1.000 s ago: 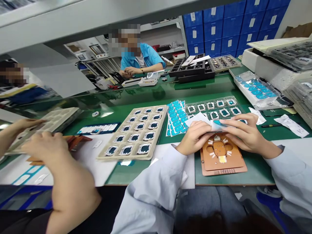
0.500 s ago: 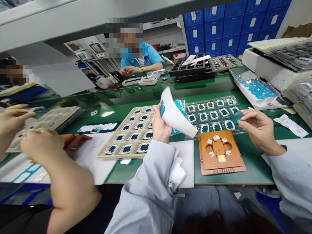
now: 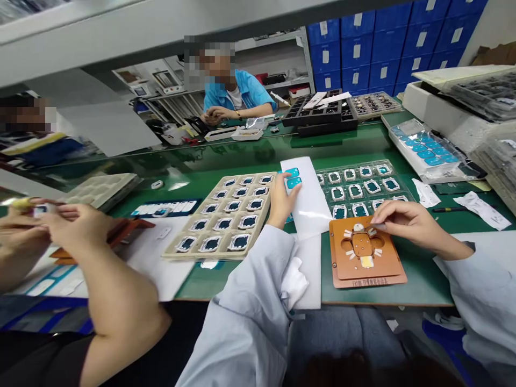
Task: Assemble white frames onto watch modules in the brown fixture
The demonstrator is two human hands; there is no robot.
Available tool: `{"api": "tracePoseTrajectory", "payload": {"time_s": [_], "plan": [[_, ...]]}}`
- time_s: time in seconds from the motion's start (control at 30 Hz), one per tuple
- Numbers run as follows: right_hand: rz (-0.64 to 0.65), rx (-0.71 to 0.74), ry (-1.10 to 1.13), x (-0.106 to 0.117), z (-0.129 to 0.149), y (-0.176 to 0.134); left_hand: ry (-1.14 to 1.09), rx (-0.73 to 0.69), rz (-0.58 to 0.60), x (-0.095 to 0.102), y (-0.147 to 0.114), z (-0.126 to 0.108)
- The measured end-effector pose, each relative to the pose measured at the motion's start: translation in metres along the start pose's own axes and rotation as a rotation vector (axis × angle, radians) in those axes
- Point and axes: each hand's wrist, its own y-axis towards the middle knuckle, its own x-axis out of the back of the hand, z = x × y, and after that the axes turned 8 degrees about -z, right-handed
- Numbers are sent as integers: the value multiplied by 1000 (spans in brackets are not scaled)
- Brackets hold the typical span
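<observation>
My left hand (image 3: 282, 198) grips the edge of a white sheet (image 3: 309, 201) carrying teal rounded stickers, which lies low over the bench between two trays. My right hand (image 3: 411, 223) is pinched over the upper right corner of an orange-brown fixture (image 3: 365, 252). Between its fingertips a thin teal film piece (image 3: 378, 226) shows nearly edge-on, partly hidden by the fingers. A recess shaped like a rounded square, with pale tabs round it, sits in the fixture. To the left stands a beige tray (image 3: 220, 215) of white-rimmed frames; behind is a clear tray (image 3: 357, 188) of similar frames.
On the left, a co-worker's hands (image 3: 60, 223) handle a small part over a brown fixture. Another person (image 3: 237, 94) sits across the bench. Black trays (image 3: 318, 115), a box of teal stickers (image 3: 427, 148) and crumpled white paper (image 3: 481, 209) lie round about.
My left hand has lowered and flattened the sheet, turning its stickers into view. My right hand has brought the film piece left and down to the fixture. Crumpled paper now shows behind it.
</observation>
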Motion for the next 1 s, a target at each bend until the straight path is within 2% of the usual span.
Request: {"api": "tracePoseTrajectory", "payload": {"time_s": [0.07, 0.13, 0.2, 0.33, 0.4, 0.5, 0.63, 0.8, 0.9, 1.0], "plan": [[6, 16, -30, -1, 2, 0, 185, 28, 6, 0, -6, -3], [-30, 14, -57, -4, 3, -2, 280, 2, 43, 0, -14, -12], [-72, 14, -90, -8, 4, -4, 309, -126, 141, -2, -22, -25], [-98, 105, -214, -18, 4, -7, 216, -447, 446, -14, -35, -48], [-100, 183, -314, -21, 4, -8, 226, -479, 552, -23, -38, -52], [-79, 233, -384, -24, 4, -10, 250, -438, 620, -32, -41, -52], [-74, 261, -418, -27, 3, -12, 268, -424, 644, -33, -44, -51], [-95, 269, -455, -29, 1, -13, 318, -487, 617, -29, -47, -57], [-109, 274, -454, -30, 2, -13, 308, -522, 581, -29, -47, -58], [-82, 271, -474, -29, 2, -13, 234, -548, 495, -28, -45, -56]]}}
